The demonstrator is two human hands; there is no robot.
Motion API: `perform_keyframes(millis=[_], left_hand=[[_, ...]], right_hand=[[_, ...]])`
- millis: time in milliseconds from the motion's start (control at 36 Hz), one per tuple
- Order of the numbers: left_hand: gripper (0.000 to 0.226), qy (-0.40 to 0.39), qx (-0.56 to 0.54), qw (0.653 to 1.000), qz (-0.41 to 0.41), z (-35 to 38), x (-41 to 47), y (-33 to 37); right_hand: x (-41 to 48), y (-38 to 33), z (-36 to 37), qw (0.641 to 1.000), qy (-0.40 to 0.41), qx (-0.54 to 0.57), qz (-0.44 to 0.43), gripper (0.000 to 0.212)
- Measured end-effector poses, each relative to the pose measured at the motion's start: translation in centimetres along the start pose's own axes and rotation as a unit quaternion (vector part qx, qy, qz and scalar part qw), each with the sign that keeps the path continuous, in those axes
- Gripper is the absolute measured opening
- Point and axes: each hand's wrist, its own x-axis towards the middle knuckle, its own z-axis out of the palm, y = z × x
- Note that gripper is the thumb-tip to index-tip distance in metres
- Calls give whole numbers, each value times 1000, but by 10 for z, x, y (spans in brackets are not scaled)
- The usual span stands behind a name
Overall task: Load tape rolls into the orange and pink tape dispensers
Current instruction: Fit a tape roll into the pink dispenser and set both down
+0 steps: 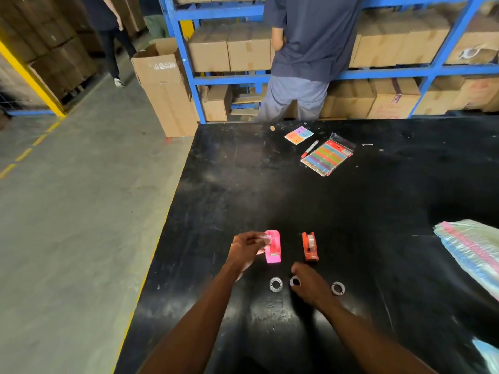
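Note:
A pink tape dispenser stands on the black table. My left hand pinches a clear tape roll at the dispenser's top left side. To its right stands the orange dispenser with a tape roll visible inside it. My right hand rests on the table below the orange dispenser, fingers closed around a clear tape roll. Two more clear rolls lie loose: one to the left of my right hand, one to its right.
A striped plastic bag lies at the table's right edge. A colourful packet, a red pen and a small card lie further back. A person stands beyond the table at blue shelving with boxes. The table's left edge drops to the floor.

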Motion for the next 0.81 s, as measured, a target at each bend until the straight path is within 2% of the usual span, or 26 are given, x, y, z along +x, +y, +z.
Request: perform_keyframes(millis=[167, 250, 306, 472, 556, 611, 694, 750, 806], left_hand=[[15, -2, -1, 1000, -10, -14, -1, -7], [16, 2, 13, 1000, -23, -21, 2, -15], [18, 1, 21, 999, -27, -23, 2, -17], [19, -4, 35, 999, -24, -26, 4, -16], [19, -8, 38, 999, -23, -28, 4, -14], [18, -14, 36, 999, -26, -30, 4, -15], [17, -21, 35, 998, -37, -34, 3, -18], [19, -27, 33, 998, -48, -33, 1, -21], [22, -34, 35, 997, -54, -30, 0, -23]], right_hand=[[-6, 6, 24, 995, -11, -93, 30, 41], [-2, -3, 28, 986, -2, -167, 17, 62], [3, -13, 30, 976, 10, -219, -9, 68], [16, -38, 39, 965, -34, -255, -43, 64], [18, -42, 44, 965, -37, -258, -39, 45], [19, -41, 44, 977, -25, -210, -29, 37], [18, -41, 37, 999, 14, -27, -15, 29], [18, -42, 28, 991, 31, 132, -11, 26], [19, -46, 15, 970, 37, 241, -10, 32]])
